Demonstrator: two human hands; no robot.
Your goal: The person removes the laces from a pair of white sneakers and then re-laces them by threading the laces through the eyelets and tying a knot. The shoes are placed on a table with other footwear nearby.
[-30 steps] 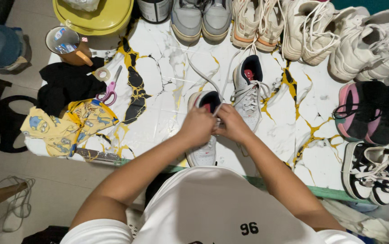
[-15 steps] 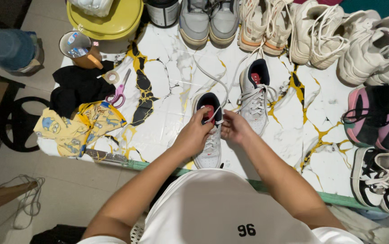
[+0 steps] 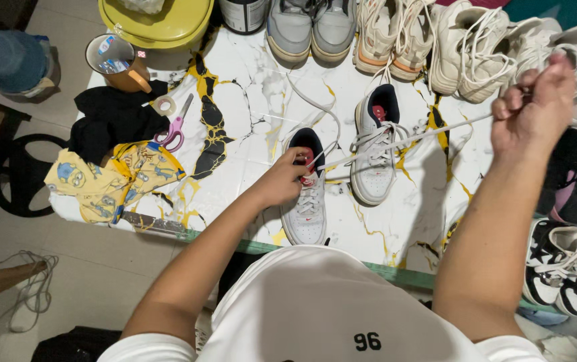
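Observation:
A white sneaker (image 3: 305,214) lies on the marbled white table (image 3: 248,107), toe toward me. My left hand (image 3: 281,181) rests on its top, fingers pinching at the upper eyelets. A white lace (image 3: 409,137) runs taut from that shoe up to my right hand (image 3: 533,100), which is raised at the right and closed on the lace's end. The matching white sneaker (image 3: 374,161) stands just to the right, its laces loose, and the taut lace passes over it.
Several pairs of shoes line the far edge (image 3: 312,27) and right side (image 3: 563,275). At the left lie pink scissors (image 3: 174,131), a tape roll (image 3: 163,104), black cloth (image 3: 110,121), yellow printed cloth (image 3: 110,177), an orange mug (image 3: 115,62) and a yellow tub (image 3: 157,20).
Both hands were together at the near sneaker's top. My right hand has since swung up and right, drawing the lace out taut; my left hand stays on the shoe.

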